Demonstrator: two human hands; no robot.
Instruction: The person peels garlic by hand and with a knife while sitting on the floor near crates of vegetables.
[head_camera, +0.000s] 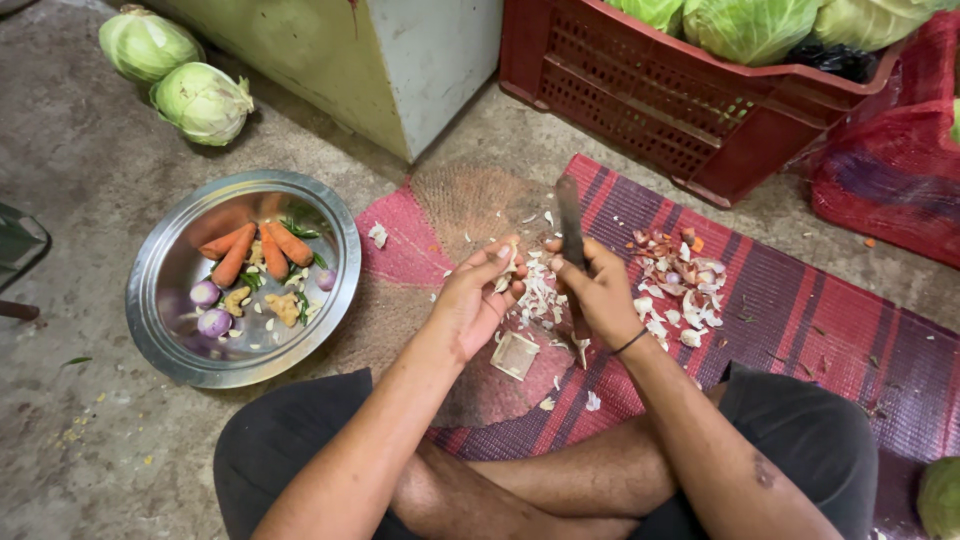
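Knife (570, 228) points away, seemingly upright.

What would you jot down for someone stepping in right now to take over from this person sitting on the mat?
Left hand: pinching a small garlic clove at its fingertips.
Right hand: gripping a knife, blade pointing away, beside the clove.
Steel bowl, to the left on the floor: carrots, small purple onions, ginger pieces and several peeled cloves.
Mat: peel scraps piled under and right of the hands.
Done: some cloves peeled and in the bowl.
Left: the clove in hand looks only partly peeled.
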